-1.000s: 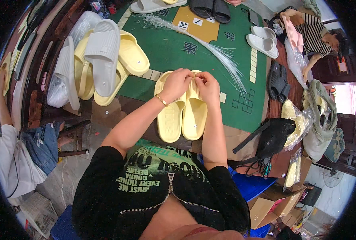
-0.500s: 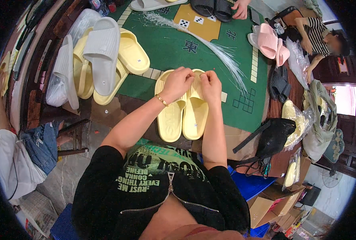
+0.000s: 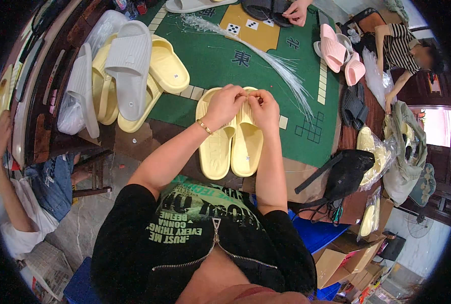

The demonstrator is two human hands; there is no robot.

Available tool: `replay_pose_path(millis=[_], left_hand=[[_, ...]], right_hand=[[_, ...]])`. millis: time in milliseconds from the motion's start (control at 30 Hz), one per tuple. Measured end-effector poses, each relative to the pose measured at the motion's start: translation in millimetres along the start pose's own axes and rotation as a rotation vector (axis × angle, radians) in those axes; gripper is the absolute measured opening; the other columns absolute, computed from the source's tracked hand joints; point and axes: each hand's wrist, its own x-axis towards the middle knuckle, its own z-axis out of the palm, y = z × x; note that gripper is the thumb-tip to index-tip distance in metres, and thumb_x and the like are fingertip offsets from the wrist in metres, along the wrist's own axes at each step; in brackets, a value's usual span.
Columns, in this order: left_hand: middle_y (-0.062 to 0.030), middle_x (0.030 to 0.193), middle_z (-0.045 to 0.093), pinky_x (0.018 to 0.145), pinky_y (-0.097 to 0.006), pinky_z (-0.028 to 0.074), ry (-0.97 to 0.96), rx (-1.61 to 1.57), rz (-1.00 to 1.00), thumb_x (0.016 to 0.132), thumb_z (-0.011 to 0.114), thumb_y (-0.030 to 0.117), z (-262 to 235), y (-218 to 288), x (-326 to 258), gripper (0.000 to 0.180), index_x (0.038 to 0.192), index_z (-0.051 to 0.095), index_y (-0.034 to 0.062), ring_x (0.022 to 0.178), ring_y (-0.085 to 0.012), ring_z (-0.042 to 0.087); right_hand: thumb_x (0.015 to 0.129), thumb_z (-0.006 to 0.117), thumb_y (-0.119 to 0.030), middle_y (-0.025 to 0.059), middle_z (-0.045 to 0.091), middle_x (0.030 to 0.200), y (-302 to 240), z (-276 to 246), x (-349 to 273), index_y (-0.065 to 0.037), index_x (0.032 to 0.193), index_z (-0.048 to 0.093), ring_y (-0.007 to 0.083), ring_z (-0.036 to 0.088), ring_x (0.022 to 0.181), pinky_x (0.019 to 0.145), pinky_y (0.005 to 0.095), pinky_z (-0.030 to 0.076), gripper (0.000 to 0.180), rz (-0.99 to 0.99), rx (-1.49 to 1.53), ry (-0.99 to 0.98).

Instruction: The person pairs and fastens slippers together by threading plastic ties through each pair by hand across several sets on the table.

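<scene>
Two pale yellow slides (image 3: pixel 230 147) lie side by side on the near edge of the green mat (image 3: pixel 220 61), soles down, toes pointing away from me. Both my hands meet over their straps. Left hand (image 3: pixel 224 105) curled, fingertips pinched at the strap of the left slide; gold bracelet (image 3: pixel 203 126) on that wrist. Right hand (image 3: pixel 263 107) likewise closed, fingers pinching at the same spot where the two straps meet. What exactly sits between my fingertips is too small to tell. Bundle of clear plastic strands (image 3: pixel 281 66) fans across the mat just beyond. Stack of yellow and grey slides (image 3: pixel 129 76) to my left. Another person's hand (image 3: pixel 297 11) rests on dark slides (image 3: pixel 266 7) at the far edge.
</scene>
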Motion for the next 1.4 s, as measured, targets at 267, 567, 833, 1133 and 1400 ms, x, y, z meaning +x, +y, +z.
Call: replay_pose_path(millis=[267,567,833,1133,1400], left_hand=[[-0.0106,0.083,0.058,0.068,-0.033,0.047,0.003,0.026,0.029,0.082,0.06,0.009,0,-1,0,0.01,0.088,0.06,0.0022,0.077,-0.0243,0.058],[-0.0104,0.082,0.057,0.069,-0.031,0.048,-0.013,-0.038,-0.028,0.08,0.062,0.009,2,-2,0,0.011,0.089,0.061,0.0019,0.076,-0.0222,0.059],[-0.0096,0.081,0.058,0.068,-0.032,0.047,-0.012,-0.009,-0.018,0.08,0.062,0.01,-1,1,0,0.01,0.087,0.061,0.0024,0.076,-0.0223,0.058],[-0.0089,0.078,0.058,0.067,-0.032,0.046,-0.005,-0.022,-0.025,0.08,0.062,0.011,2,-3,0,0.01,0.085,0.062,0.0026,0.076,-0.0217,0.056],[-0.0087,0.078,0.057,0.067,-0.031,0.046,-0.003,-0.007,0.009,0.08,0.062,0.01,2,-3,0,0.009,0.085,0.062,0.0028,0.075,-0.0212,0.056]], right_hand=[[0.077,0.063,-0.009,0.0092,0.06,0.078,-1,-1,-2,-0.003,0.082,0.06,0.02,0.058,0.063,0.059,0.0309,0.047,0.009,0.0,-0.003,0.025],[0.079,0.059,-0.011,0.0103,0.06,0.078,-4,-4,-1,-0.002,0.083,0.059,0.0203,0.058,0.065,0.062,0.0313,0.046,0.011,0.089,0.04,0.018],[0.08,0.058,-0.012,0.0109,0.059,0.077,2,-2,-1,-0.002,0.082,0.058,0.0217,0.058,0.065,0.062,0.0319,0.046,0.011,0.063,0.027,0.023],[0.076,0.061,-0.005,0.0097,0.057,0.078,3,-1,-1,-0.003,0.082,0.057,0.0205,0.056,0.064,0.06,0.0311,0.046,0.007,-0.011,0.033,0.014],[0.077,0.06,-0.011,0.0096,0.057,0.078,1,0,-2,-0.003,0.081,0.058,0.0207,0.056,0.063,0.06,0.0312,0.046,0.009,-0.014,0.055,0.028]])
